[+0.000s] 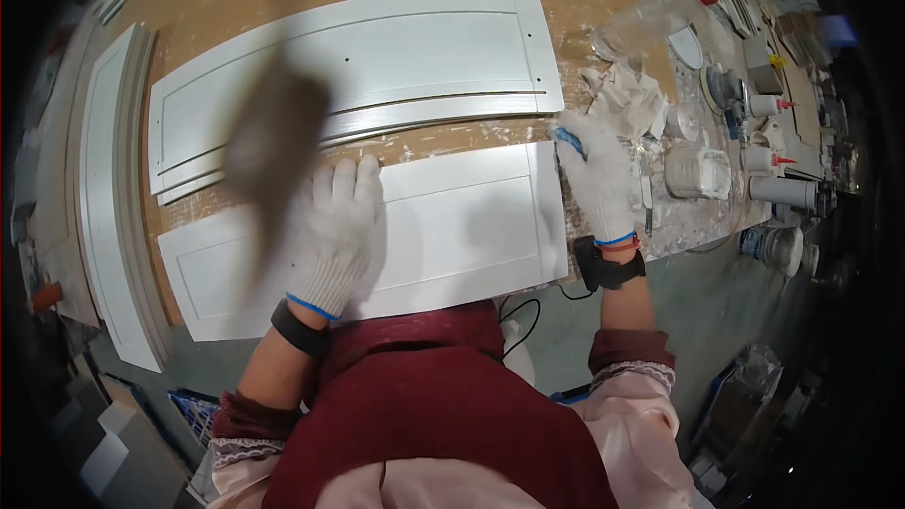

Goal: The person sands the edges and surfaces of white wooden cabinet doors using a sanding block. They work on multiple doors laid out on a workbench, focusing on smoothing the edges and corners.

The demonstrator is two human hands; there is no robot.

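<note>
Two white frame-edged panels lie on the workbench. My left hand (339, 226), in a white knit glove with a blue cuff edge, rests flat with fingers stretched out on the near panel (462, 236). My right hand (598, 179), gloved alike, is curled at that panel's right end. A small blue piece (569, 140) shows at its fingers; its kind I cannot make out. Beyond lies the far panel (424, 47), with small dark holes and a long groove. A blurred brown shape (278, 123) close to the camera hides parts of both panels' left side.
A stack of white panels (111, 198) stands along the left. On the right are a crumpled cloth (627, 99), a clear bottle with a red cap (650, 19), a plastic tub (698, 172), red-tipped glue bottles (764, 159) and a sander (724, 87). A cable (528, 325) hangs at the bench's front edge.
</note>
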